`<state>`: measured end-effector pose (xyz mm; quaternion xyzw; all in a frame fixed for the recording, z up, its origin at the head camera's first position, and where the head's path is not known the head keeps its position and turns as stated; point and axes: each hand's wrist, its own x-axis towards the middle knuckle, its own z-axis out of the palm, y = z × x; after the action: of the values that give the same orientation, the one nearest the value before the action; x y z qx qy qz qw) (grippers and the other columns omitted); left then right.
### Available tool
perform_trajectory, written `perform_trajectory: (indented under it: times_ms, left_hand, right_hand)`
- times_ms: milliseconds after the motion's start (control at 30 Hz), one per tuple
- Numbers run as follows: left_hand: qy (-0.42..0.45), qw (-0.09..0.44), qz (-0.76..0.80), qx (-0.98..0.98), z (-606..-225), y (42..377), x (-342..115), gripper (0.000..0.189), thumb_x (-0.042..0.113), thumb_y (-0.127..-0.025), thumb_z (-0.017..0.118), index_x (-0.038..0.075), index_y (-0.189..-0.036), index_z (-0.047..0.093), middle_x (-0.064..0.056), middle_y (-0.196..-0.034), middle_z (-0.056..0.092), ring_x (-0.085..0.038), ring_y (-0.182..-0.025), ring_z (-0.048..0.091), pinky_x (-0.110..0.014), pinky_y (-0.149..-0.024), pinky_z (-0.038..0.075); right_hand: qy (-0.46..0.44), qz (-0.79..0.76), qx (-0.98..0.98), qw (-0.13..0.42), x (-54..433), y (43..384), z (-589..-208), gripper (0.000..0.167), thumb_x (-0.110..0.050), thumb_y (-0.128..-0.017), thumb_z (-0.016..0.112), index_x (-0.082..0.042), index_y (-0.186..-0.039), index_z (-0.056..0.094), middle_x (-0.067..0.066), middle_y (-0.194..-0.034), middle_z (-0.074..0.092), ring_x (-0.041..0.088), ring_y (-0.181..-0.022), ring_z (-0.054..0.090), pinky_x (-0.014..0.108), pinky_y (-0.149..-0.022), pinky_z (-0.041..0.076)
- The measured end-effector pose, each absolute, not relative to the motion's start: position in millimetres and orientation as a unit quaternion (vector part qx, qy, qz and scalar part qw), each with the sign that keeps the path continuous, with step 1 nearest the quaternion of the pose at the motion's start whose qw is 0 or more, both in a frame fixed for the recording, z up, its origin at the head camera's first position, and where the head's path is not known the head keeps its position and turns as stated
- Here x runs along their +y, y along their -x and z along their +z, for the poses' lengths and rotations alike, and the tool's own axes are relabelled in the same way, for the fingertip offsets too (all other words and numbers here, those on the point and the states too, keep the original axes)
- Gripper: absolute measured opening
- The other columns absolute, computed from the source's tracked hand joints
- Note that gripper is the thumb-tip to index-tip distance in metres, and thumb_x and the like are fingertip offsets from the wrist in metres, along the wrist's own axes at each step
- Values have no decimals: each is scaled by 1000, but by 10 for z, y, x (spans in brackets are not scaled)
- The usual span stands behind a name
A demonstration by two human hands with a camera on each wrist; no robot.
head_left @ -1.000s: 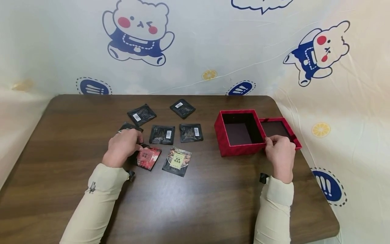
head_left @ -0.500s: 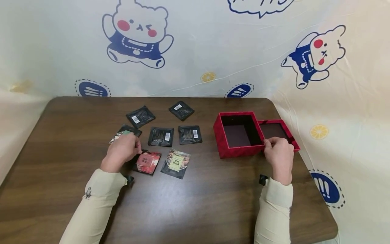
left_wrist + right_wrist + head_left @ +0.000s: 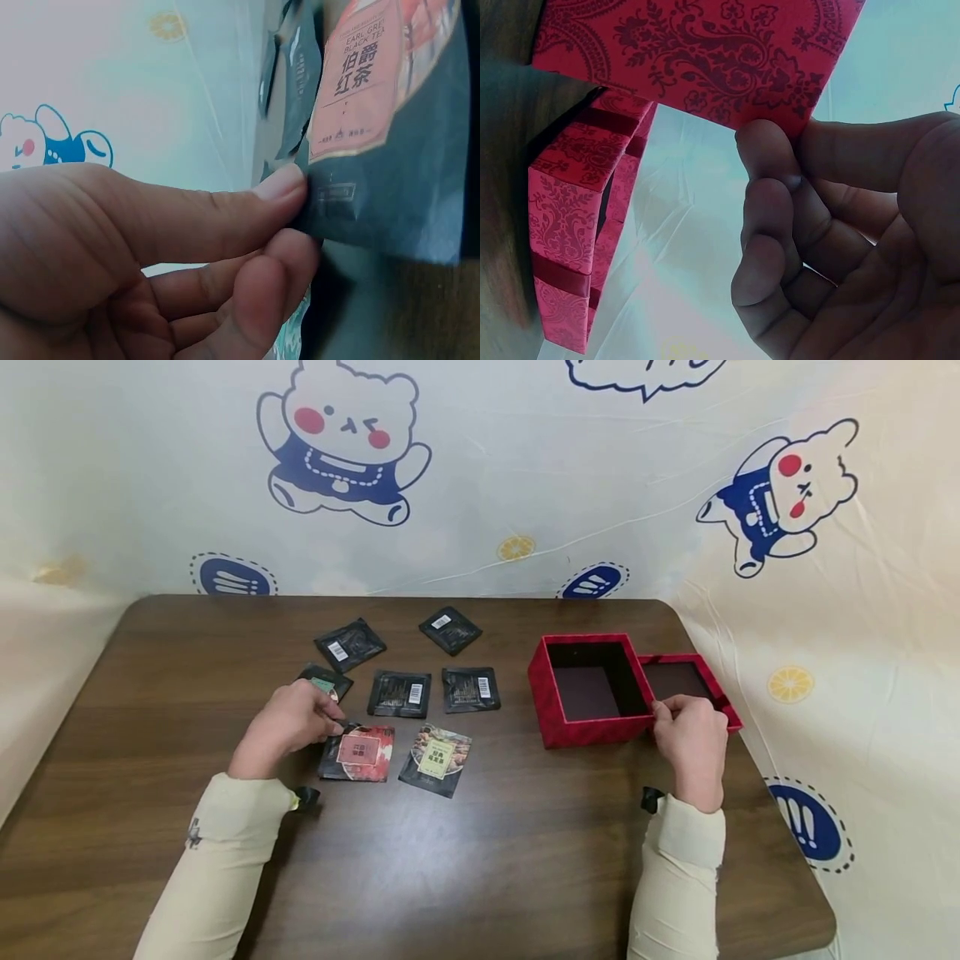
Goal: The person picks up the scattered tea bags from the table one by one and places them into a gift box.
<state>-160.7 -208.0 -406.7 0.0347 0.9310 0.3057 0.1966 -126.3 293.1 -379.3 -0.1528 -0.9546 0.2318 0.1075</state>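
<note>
In the head view my left hand (image 3: 288, 724) pinches the upper left corner of a tea sachet (image 3: 360, 752) with a pink label. The left wrist view shows thumb and forefinger on the dark edge of that Earl Grey black tea sachet (image 3: 375, 172). A green-labelled sachet (image 3: 333, 682) lies just beyond the hand, partly covered by it. At the right, my right hand (image 3: 692, 743) pinches the near right corner of a red box (image 3: 543, 706), which stands with its opening up. Thumb and fingertips meet at the corner of the patterned box wall (image 3: 712, 60) in the right wrist view.
A red lid (image 3: 722, 693) lies inside up against the box's right side. A yellow-labelled sachet (image 3: 437, 762) is right of the pink one. Several black sachets lie barcode up behind, one of them (image 3: 400, 694) mid-table. A printed curtain (image 3: 480, 468) hangs behind the brown table (image 3: 465, 877).
The left hand has shifted a little left and nearer. The pink-labelled sachet has turned from tilted to nearly square. The right hand stays on the box corner.
</note>
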Motion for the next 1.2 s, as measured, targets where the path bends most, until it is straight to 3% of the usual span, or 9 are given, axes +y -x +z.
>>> perform_trajectory:
  times_ms: [133, 300, 567, 900, 1200]
  left_hand:
    - [-36, 200, 337, 919, -4073, 1618, -2101, 12, -5, -91, 66, -4, -97, 76, -12, -83, 68, -21, -67, 60, -32, -61, 53]
    - [-21, 224, 407, 885, -4058, 1649, -2138, 15, -6, -95, 61, -8, -101, 74, -13, -88, 67, -19, -68, 61, -35, -66, 57]
    - [6, 236, 495, 836, -3960, 1661, -2151, 21, -2, -95, 66, -11, -113, 70, -15, -97, 70, -19, -71, 64, -37, -70, 59]
    - [-7, 229, 571, 788, -3877, 1727, -1976, 28, 0, -91, 73, -13, -115, 69, -18, -100, 72, -23, -75, 71, -43, -80, 59]
    - [-10, 223, 606, 764, -3783, 1782, -1785, 30, -2, -90, 73, -16, -116, 67, -19, -102, 71, -20, -73, 72, -35, -75, 60]
  right_hand:
    - [155, 234, -954, 102, 2937, 1262, -3789, 27, -22, -99, 64, 0, -93, 78, 13, -74, 70, 37, -81, 56, 42, -63, 42]
    - [153, 235, -955, 100, 2944, 1262, -3778, 27, -22, -99, 63, 0, -94, 79, 13, -73, 70, 38, -83, 56, 43, -64, 41]
    - [144, 231, -959, 83, 2965, 1288, -3758, 28, -21, -99, 61, 0, -94, 79, 13, -75, 71, 39, -85, 55, 44, -65, 43]
    - [158, 233, -957, 68, 2985, 1299, -3761, 30, -23, -100, 60, 1, -99, 78, 16, -80, 71, 39, -89, 54, 45, -67, 45]
    - [165, 241, -955, 58, 2969, 1284, -3739, 30, -23, -100, 60, 1, -102, 77, 16, -81, 71, 38, -91, 52, 44, -68, 44]
